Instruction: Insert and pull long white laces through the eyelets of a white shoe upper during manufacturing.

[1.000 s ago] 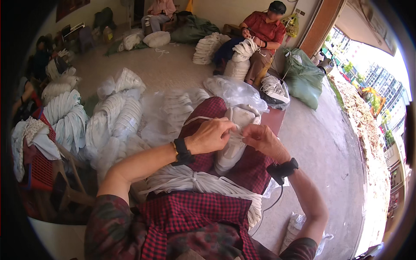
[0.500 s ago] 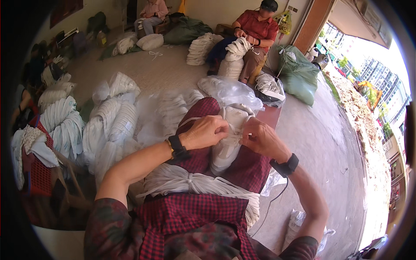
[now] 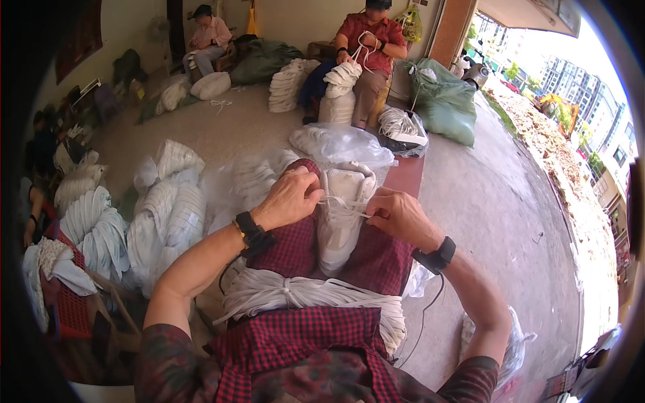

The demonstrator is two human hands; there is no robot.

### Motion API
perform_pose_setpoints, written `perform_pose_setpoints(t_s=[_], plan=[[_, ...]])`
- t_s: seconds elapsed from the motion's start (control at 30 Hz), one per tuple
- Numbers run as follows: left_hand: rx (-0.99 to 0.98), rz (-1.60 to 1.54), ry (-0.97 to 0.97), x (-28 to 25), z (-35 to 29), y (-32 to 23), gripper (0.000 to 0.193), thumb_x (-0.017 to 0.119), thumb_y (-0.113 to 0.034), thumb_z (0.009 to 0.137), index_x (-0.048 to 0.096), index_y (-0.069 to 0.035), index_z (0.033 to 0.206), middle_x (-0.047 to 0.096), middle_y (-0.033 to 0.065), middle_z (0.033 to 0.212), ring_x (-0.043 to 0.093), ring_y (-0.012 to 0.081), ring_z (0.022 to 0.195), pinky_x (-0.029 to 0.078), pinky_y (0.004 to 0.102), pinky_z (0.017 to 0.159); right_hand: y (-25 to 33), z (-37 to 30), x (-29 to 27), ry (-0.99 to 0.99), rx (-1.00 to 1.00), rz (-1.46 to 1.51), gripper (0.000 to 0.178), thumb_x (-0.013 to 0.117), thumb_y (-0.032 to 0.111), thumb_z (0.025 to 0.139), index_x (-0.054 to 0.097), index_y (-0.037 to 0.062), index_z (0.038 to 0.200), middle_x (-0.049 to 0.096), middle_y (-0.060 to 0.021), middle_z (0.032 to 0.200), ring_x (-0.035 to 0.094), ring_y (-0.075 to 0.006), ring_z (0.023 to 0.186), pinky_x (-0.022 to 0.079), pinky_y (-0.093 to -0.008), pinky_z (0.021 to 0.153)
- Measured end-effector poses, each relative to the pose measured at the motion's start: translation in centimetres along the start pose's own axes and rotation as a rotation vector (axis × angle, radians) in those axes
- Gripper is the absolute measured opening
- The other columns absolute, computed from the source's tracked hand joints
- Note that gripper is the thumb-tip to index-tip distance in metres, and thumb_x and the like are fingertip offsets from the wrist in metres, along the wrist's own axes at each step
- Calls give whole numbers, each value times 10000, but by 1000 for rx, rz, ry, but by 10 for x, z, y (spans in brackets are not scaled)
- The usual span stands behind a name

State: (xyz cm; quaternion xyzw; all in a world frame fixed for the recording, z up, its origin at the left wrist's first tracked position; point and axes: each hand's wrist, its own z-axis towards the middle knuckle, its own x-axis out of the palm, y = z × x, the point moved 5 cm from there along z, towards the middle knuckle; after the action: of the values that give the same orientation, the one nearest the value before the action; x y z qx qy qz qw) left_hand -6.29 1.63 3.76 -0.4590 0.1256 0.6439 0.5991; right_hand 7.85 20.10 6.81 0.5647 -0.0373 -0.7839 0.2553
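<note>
Between my knees a white shoe upper (image 3: 338, 232) stands with its toe toward me and its tongue away. A white shoelace (image 3: 344, 201) runs across its front from one hand to the other. My left hand (image 3: 290, 195) is closed in a pinch on the lace at the shoe's left side. On the right, my right hand (image 3: 403, 216) pinches the lace close to the eyelets. Across my lap, over a red and black checked apron (image 3: 302, 329), lies a thick bundle of white shoelaces (image 3: 289, 295), tied at its middle.
Stacks of white uppers (image 3: 164, 211) in clear plastic fill the floor at left, beside a red basket (image 3: 70, 289). Ahead lie a plastic bag (image 3: 342, 144) and a bag of laces (image 3: 402, 127). A co-worker (image 3: 366, 50) threads laces beyond; a green sack (image 3: 443, 101) stands right.
My hands have moved slightly apart, and the lace now stretches between them across the shoe. The whole view has shifted a little. The co-worker ahead has raised a lace.
</note>
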Motion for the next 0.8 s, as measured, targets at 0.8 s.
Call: perform_pose_setpoints(t_s=[0.8], plan=[[-240, -510, 362, -6, 19, 31, 187, 719, -203, 873, 717, -25, 815, 621, -53, 691, 518, 32, 651, 420, 234, 600, 17, 26, 11, 134, -73, 166, 218, 701, 16, 801, 617, 47, 1000, 635, -106, 773, 644, -277, 690, 499, -378, 650]])
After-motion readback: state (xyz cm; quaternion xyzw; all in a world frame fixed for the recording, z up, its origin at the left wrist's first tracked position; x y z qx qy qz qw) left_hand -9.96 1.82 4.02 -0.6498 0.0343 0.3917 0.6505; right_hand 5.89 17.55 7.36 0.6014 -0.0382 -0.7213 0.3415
